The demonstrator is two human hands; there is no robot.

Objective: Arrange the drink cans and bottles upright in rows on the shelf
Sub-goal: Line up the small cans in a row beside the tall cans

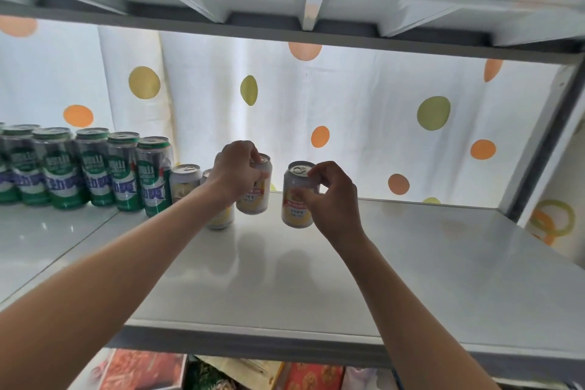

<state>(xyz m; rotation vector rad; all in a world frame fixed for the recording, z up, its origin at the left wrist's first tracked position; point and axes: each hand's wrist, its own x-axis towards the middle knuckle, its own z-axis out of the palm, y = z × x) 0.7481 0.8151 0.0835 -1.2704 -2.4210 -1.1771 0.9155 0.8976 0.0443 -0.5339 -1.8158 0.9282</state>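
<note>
gripping a short yellow can (255,188) from above with the left hand (235,172), fingers curled over its rim, holding it upright at the back of the shelf (411,263). cannot tell whether its base is touching the surface. pinching a second short can (296,196) by its top and side with the right hand (329,196), thumb and fingers curled round it, holding it upright too, just right of the left hand's can and apart from it.

standing just below and left of the left wrist, another short can (220,220), mostly hidden by the arm. sitting just left of that hand, one more short can (184,179), and a sliver of a further one showing behind the wrist. lining up farther left of the left hand, a row of tall green cans (95,168), all upright and touching side by side.

hanging behind both hands, a white curtain (364,104) with orange and green dots. showing beneath both forearms, red packets (145,370) on a lower level.
</note>
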